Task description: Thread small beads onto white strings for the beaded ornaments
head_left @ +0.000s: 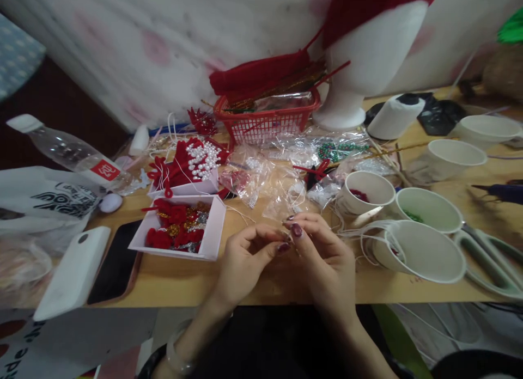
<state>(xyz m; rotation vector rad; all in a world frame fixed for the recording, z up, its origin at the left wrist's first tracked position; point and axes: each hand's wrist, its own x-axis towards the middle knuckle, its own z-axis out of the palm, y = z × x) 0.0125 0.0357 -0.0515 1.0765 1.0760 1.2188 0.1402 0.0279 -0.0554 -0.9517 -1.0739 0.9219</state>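
Fingertips of our left hand [245, 262] and right hand [324, 259] meet over the near edge of the table [183, 283]. Thumb and forefinger on each side are pressed together, pinching at one spot. Whatever sits in that pinch is too small for us to make out. A thin white cord [359, 233] loops just to the right of the fingers and trails off toward the tipped paper cup [417, 254]. We judge that its end is what we are working, though we cannot be sure. Nothing assembled hangs from the fingers, so the piece in hand looks to us barely begun or at a fiddly early step. Most of the supplies seem unused. To the left of the fingers, a white box [212, 232] is full of red and gold ornaments. Beyond it, farther from the fingers, a second box [196, 185] holds pearl beads and red loops. Clear plastic bags [278, 185] lie straight beyond the fingertips. Up and to the right of them are a cup with red bits [365, 191] and a cup with green beads [429, 210]. The scissors [486, 259] lie far right of the fingers, well apart from both hands.
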